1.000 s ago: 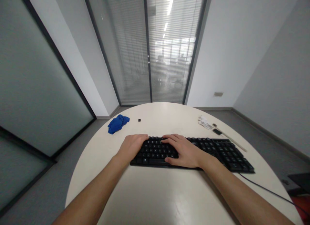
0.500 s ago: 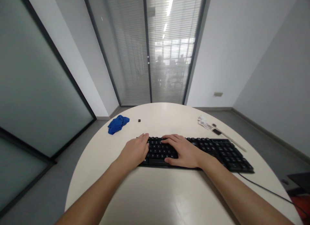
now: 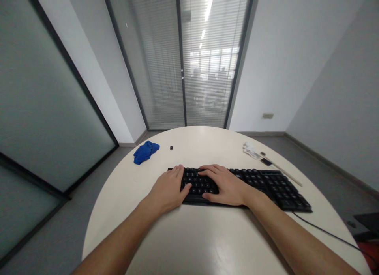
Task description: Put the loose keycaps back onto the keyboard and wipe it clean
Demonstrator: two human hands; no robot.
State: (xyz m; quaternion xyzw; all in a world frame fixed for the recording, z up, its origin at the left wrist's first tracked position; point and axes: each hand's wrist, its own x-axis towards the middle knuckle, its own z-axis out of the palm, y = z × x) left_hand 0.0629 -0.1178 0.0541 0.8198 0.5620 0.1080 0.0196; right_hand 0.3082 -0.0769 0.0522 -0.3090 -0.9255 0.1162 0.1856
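Note:
A black computer keyboard (image 3: 254,179) lies flat across the table in front of me. Over its left end rests my left hand (image 3: 169,189), palm down, fingers stretched forward and the thumb held out to the right above the lower keys. My right hand (image 3: 227,186) lies on the middle of the keys with its fingers spread and its thumb near the front edge. Neither hand grips anything. The keys under both palms are hidden.
On the round pale table (image 3: 204,243), a blue cloth (image 3: 145,152) and a small black square piece (image 3: 171,148) lie at the back left. White cotton-like material (image 3: 250,149), a black pad (image 3: 266,161) and a thin stick (image 3: 286,172) are at the back right. The keyboard's cable (image 3: 325,230) runs off right.
My left thumb has swung out to the right, away from the fingers, and the left hand has shifted slightly. My right hand stays in place on the keys.

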